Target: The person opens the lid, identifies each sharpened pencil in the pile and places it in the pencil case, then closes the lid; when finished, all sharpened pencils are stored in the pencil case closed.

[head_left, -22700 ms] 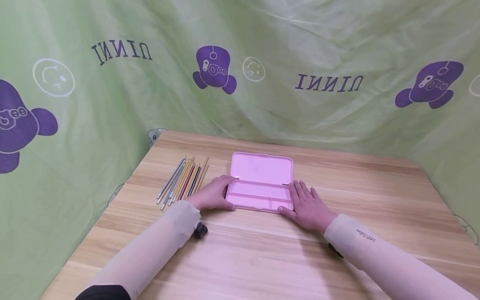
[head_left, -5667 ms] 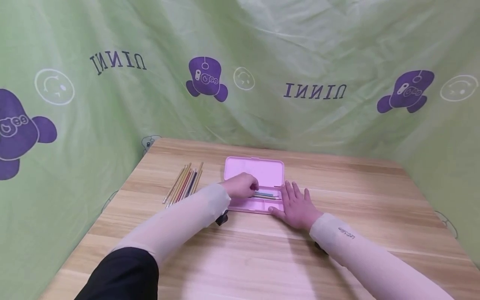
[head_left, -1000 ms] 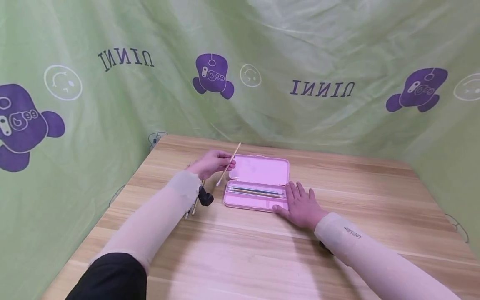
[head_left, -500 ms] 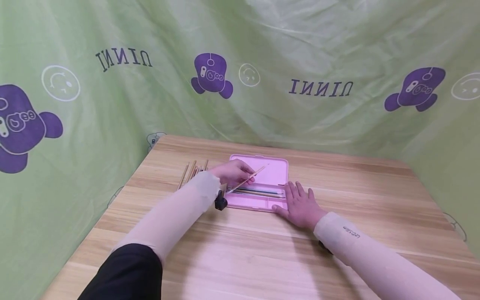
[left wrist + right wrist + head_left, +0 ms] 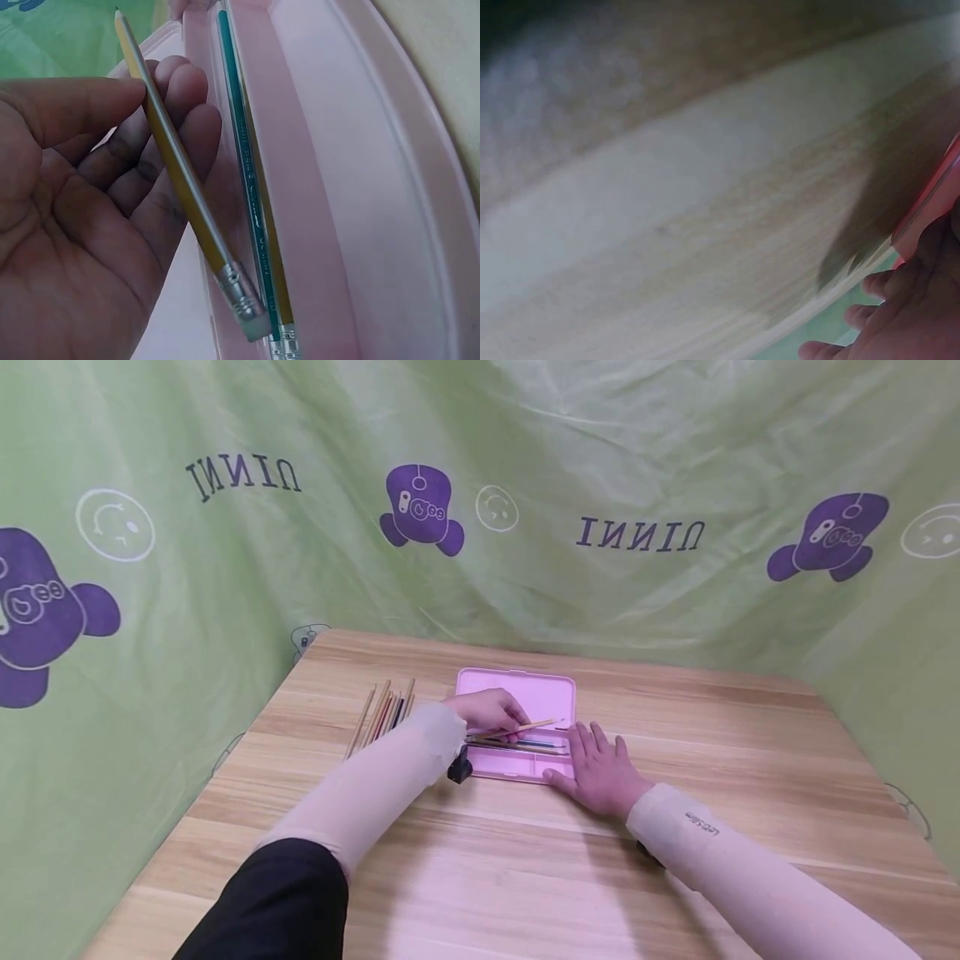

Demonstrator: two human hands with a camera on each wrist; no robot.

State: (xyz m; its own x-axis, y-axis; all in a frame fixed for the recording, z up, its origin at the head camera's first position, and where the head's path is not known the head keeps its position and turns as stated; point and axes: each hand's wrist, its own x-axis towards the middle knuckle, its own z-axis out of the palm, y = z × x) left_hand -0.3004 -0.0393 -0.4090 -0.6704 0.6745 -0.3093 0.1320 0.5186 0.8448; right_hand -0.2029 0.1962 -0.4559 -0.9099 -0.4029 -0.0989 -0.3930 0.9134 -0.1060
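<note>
While the left hand (image 5: 491,710) pinches a yellow pencil (image 5: 180,165) slanted over the open pink pencil case (image 5: 517,689), the step looks like filling its back compartment (image 5: 291,172), where a teal pencil (image 5: 247,172) and a second yellow pencil (image 5: 277,277) lie; levelling and lowering seem called for next. The right hand (image 5: 603,777), fingers spread, rests against the case's right end. Loose pencils (image 5: 383,718) lie left on the table (image 5: 525,877).

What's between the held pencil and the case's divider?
Left wrist view: fingertips of the left hand, then a green pencil and a yellow pencil lying along the divider.
</note>
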